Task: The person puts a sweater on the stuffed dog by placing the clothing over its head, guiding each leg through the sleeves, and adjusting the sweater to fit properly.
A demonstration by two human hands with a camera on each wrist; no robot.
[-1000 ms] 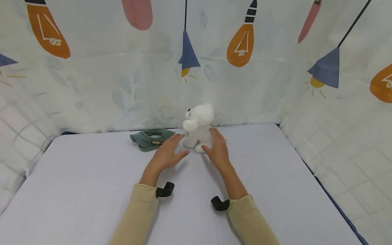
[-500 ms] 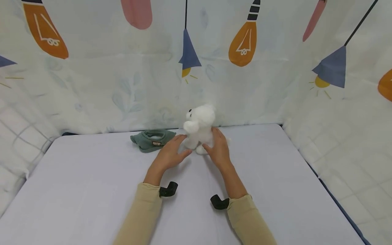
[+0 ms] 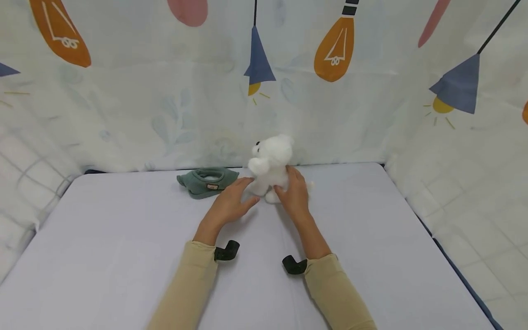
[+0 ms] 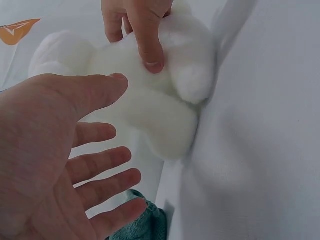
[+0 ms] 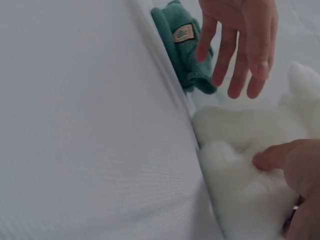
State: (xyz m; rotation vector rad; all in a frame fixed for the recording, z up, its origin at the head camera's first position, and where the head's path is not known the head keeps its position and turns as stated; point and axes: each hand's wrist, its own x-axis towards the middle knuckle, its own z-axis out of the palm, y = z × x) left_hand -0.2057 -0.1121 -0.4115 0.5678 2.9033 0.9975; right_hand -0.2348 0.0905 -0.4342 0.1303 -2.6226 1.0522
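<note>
Two hands of yours work at the far middle of the pale sheet (image 3: pixel 123 256). Your right hand (image 3: pixel 296 196) grips the white plush bear (image 3: pixel 270 165): the thumb presses into the fluffy body while the other fingers curl round the bear's far side, as the left wrist view shows plainly. The bear stands upright between your two hands, its dark nose turned to your left. Your left hand (image 3: pixel 228 206) is spread, fingers straight and a little apart, holding nothing; its fingertips (image 3: pixel 247 181) lie just beside the bear's near leg, and you cannot tell from these views whether they touch the fur. Just beyond and to the left of those fingertips lies a small green garment (image 3: pixel 208 181) with a tan label, flat on the sheet. Behind the bear hangs a curtain (image 3: pixel 165 91) printed with bulbs and lamps.
</note>
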